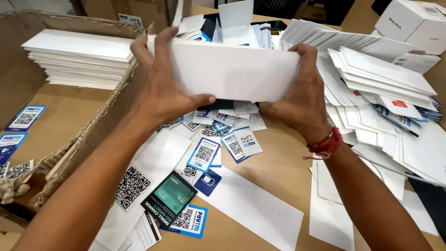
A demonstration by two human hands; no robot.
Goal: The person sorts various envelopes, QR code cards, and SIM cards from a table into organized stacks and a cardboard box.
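Both hands hold one white envelope (232, 69) up above the wooden table (278, 172). My left hand (158, 83) grips its left end, thumb underneath and fingers over the top edge. My right hand (299, 100) grips the right end; a red thread band circles that wrist. Under the envelope lie scattered square-code stickers and cards (204, 153), a dark green card (169, 197) and a small blue card (207, 182).
An open cardboard box (69, 139) at left holds a stack of white envelopes (81, 58) and a few blue stickers. Heaps of white envelopes (385, 88) spread at right. A long white envelope (255, 209) lies near me. A white box (413, 23) stands far right.
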